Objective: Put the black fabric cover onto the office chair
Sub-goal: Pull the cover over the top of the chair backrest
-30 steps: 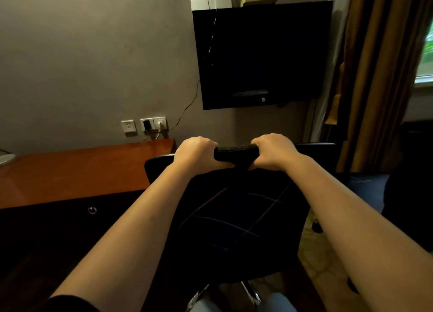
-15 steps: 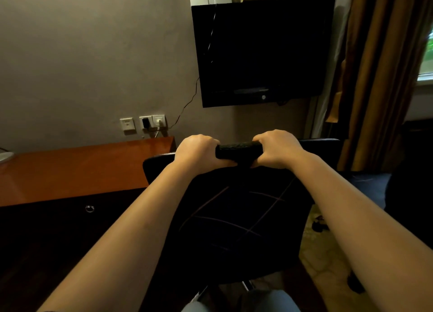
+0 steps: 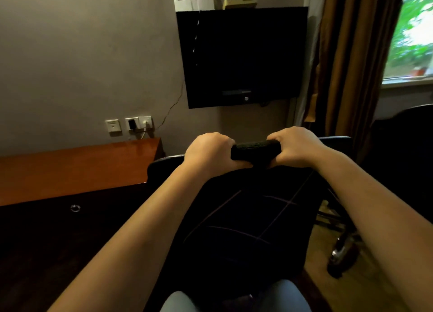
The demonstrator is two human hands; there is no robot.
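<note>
The black fabric cover (image 3: 248, 220), with thin pale crossing lines, hangs in front of me from a bunched, rolled top edge. My left hand (image 3: 210, 152) grips the left end of that roll. My right hand (image 3: 294, 146) grips its right end, and both fists sit close together. Behind the cover stands the office chair (image 3: 164, 165); its dark backrest top shows to the left and right of my hands. The rest of the chair is hidden by the fabric, apart from a chrome base leg and caster (image 3: 339, 253) at the lower right.
A wooden desk (image 3: 77, 168) with a dark drawer front stands at the left against the wall. A dark wall-mounted screen (image 3: 243, 56) hangs ahead, wall sockets (image 3: 138, 124) beside it. Brown curtains (image 3: 346, 60), a window and another dark seat (image 3: 403, 152) fill the right.
Both hands keep the same grip on the rolled edge. The view has shifted a little, so more of the window and floor at the right shows.
</note>
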